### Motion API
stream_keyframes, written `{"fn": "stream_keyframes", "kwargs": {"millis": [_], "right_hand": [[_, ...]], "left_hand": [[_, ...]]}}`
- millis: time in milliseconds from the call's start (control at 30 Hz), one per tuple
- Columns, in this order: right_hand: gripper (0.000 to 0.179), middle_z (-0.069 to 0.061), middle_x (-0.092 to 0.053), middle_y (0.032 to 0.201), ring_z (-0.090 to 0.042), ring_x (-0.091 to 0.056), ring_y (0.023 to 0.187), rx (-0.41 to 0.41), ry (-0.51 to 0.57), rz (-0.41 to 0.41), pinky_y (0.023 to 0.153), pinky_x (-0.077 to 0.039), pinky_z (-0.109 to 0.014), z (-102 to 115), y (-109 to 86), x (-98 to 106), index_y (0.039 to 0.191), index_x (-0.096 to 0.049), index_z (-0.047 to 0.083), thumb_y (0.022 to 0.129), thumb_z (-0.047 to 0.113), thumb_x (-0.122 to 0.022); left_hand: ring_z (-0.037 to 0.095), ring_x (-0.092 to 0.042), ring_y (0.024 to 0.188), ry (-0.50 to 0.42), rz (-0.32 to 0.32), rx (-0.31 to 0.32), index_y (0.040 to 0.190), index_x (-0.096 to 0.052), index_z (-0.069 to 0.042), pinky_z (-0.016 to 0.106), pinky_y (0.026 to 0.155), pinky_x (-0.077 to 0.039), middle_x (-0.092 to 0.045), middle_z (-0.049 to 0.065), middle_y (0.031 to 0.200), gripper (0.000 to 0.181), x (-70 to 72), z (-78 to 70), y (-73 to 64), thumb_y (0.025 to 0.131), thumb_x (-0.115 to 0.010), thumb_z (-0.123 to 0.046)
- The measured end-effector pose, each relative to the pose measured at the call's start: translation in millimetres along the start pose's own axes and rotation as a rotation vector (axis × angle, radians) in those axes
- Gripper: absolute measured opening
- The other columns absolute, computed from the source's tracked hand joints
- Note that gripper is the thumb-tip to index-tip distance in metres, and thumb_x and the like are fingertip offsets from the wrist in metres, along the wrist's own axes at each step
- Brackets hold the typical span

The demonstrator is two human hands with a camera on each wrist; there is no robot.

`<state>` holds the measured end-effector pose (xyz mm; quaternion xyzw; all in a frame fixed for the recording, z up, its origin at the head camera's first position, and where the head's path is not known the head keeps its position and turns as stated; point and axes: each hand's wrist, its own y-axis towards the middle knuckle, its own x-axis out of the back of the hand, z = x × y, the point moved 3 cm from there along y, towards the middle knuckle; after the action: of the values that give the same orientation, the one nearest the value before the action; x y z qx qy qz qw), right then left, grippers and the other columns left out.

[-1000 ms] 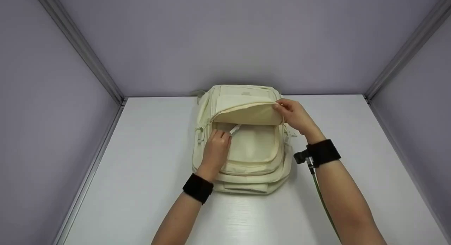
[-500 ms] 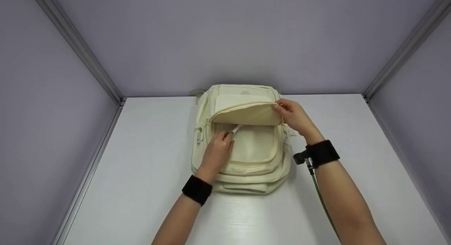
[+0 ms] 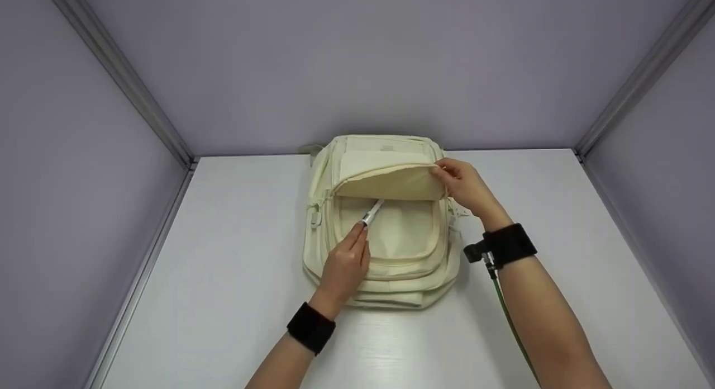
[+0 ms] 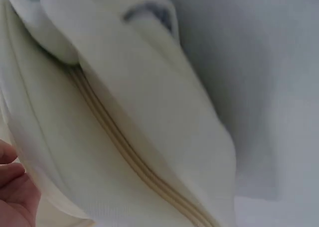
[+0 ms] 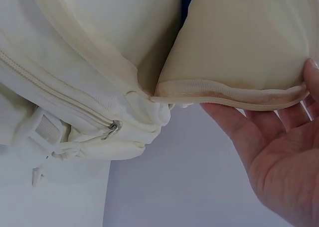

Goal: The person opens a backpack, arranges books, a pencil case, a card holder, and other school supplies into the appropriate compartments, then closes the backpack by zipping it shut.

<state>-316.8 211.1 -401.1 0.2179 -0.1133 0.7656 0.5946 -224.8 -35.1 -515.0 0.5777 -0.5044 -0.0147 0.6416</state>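
A cream backpack lies on the white table with its front pocket unzipped. My left hand is over the lower left of the pocket mouth, its fingertips pinching the near end of a slim white pen-like stick. The stick slants up to the right, and its far end meets the flap's edge. My right hand holds up the right corner of the pocket flap, thumb on the lining side and fingers behind. In the left wrist view only some fingers show at the left edge; the stick is not visible there.
A small blue patch shows behind the flap in the right wrist view. A buckle and zipper pull are on the bag's side. Grey-purple walls enclose the white table. A green cable runs along the right forearm.
My left hand has drawn back toward the person, down from the pocket's upper left, and more of the white stick is now exposed. The right hand keeps the flap raised in place.
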Motion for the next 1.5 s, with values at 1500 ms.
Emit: {"fn": "stream_keyframes", "kwargs": {"millis": [1500], "right_hand": [[0.033, -0.015, -0.063, 0.102, -0.023, -0.055, 0.087, 0.013, 0.018, -0.028, 0.070, -0.047, -0.026, -45, 18.6, 1, 0.115, -0.065, 0.000, 0.102, 0.028, -0.054]], "left_hand": [[0.030, -0.065, 0.098, 0.112, 0.107, 0.009, 0.109, -0.069, -0.002, 0.041, 0.084, -0.052, -0.064, 0.016, 0.112, 0.020, -0.3, 12.0, 44.6, 0.091, -0.070, -0.010]]}}
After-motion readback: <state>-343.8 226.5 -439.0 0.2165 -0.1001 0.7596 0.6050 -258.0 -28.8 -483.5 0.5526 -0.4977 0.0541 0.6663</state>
